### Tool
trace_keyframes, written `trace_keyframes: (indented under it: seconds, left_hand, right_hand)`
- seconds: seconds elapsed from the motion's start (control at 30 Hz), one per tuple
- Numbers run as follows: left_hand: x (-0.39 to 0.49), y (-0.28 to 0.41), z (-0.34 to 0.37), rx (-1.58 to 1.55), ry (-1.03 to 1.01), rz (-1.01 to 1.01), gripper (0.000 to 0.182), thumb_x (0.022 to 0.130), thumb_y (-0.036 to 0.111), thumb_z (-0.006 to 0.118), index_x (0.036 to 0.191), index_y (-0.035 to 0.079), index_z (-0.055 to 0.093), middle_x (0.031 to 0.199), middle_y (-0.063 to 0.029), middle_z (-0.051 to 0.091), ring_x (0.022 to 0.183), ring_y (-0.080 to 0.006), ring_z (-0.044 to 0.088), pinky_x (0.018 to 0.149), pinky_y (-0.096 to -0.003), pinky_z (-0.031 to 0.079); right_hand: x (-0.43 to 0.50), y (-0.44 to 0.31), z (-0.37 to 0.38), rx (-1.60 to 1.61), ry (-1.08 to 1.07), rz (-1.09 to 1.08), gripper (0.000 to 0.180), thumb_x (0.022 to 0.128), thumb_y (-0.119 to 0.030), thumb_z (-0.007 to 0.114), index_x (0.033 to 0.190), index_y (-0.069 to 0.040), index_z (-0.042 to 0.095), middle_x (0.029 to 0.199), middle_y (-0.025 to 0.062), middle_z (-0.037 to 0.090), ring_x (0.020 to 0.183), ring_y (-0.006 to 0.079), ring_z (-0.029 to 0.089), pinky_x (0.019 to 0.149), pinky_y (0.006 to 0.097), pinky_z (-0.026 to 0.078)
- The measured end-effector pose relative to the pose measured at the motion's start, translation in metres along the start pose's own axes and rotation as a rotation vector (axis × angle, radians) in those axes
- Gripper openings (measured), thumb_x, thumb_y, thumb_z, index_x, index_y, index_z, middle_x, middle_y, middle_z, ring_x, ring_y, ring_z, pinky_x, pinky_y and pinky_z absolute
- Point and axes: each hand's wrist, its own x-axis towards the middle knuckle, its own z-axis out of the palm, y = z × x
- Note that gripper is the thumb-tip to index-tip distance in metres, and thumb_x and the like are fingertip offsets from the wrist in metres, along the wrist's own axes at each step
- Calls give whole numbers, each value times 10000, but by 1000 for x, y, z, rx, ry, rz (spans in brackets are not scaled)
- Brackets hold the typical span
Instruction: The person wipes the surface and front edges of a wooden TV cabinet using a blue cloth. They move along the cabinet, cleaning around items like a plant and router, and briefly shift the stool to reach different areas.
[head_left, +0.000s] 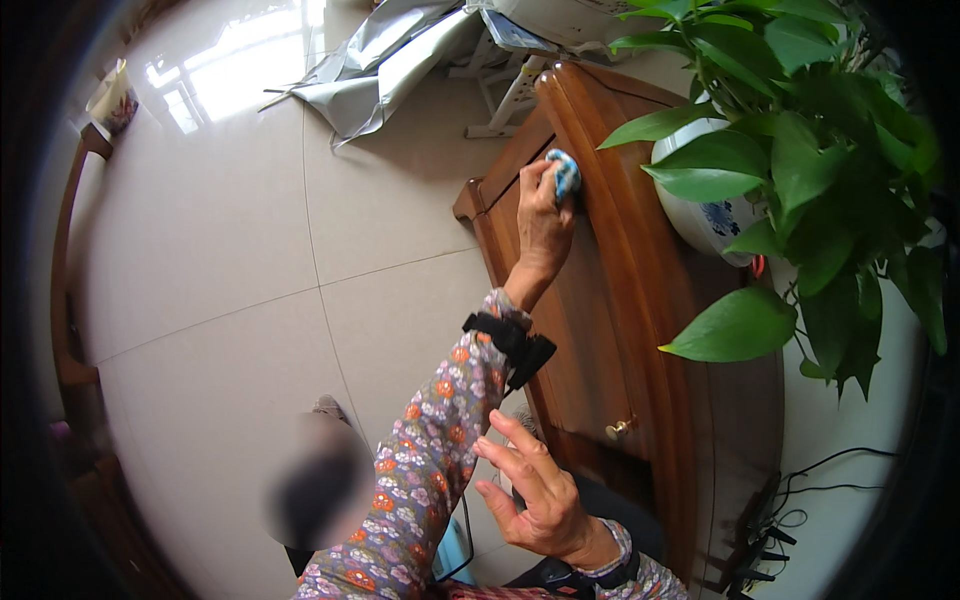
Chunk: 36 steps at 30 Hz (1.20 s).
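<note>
My left hand (544, 225) is closed on a crumpled blue and white cloth (567, 177), which it holds against the front of a reddish-brown wooden cabinet (637, 300), close below the rounded edge of its top. The left arm stretches up and across from the bottom of the view, in a floral sleeve with a black strap and device at the wrist. My right hand (536, 487) is nearer my body, fingers apart and holding nothing, to the left of the cabinet's brass knob (619, 430).
A leafy green plant (817, 172) in a white pot with a blue pattern (705, 214) overhangs the cabinet. Silver sheeting (390, 67) and a white metal frame (514, 97) lie beyond. Black cables (795, 487) run at lower right. Wooden furniture (67, 262) stands on the left.
</note>
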Motion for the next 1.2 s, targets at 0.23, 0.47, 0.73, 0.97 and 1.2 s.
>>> trace_keyframes:
  seconds: [0.23, 0.47, 0.73, 0.97, 1.2]
  left_hand:
    - [-3, -69, 6, 86, 19, -167, 252, 827, 19, 580, 1077, 19, 607, 1117, -150, 573, 960, -351, 582, 831, -397, 482]
    - [-93, -129, -6, 282, -119, -548, 243, 804, 60, 573, 1035, -16, 589, 1088, -206, 562, 1007, -393, 557, 874, -442, 459]
    - [-62, -103, 2, 254, -121, -623, 267, 772, 74, 520, 1011, -32, 575, 1038, -270, 573, 968, -446, 547, 875, -484, 448]
    - [3, -59, 19, 79, -23, -186, 507, 760, -42, 475, 1263, 6, 510, 1312, -178, 509, 1186, -356, 453, 1018, -411, 332]
    - [-50, -139, 8, 295, -110, -377, 585, 730, -55, 512, 1311, 10, 480, 1365, -177, 474, 1103, -403, 478, 974, -444, 388]
  right_hand:
    - [2, -2, 0, -25, -50, 45, 402, 800, -32, 716, 1176, 38, 593, 1318, 264, 504, 999, 301, 666, 821, 333, 557]
    - [8, 0, 5, -33, -107, 60, 430, 800, -50, 720, 1197, 35, 578, 1327, 259, 497, 1029, 328, 650, 847, 341, 550]
    - [7, -3, 6, -70, -145, 72, 443, 786, -60, 733, 1191, 32, 580, 1321, 257, 501, 1028, 338, 645, 822, 338, 558]
    - [6, -1, 2, -144, -155, 22, 445, 773, -61, 742, 1172, 56, 583, 1284, 265, 523, 989, 325, 660, 811, 334, 562]
    - [4, -4, -7, -265, -213, -190, 320, 728, -63, 698, 1022, 49, 640, 1114, 204, 603, 1064, 368, 602, 872, 411, 533]
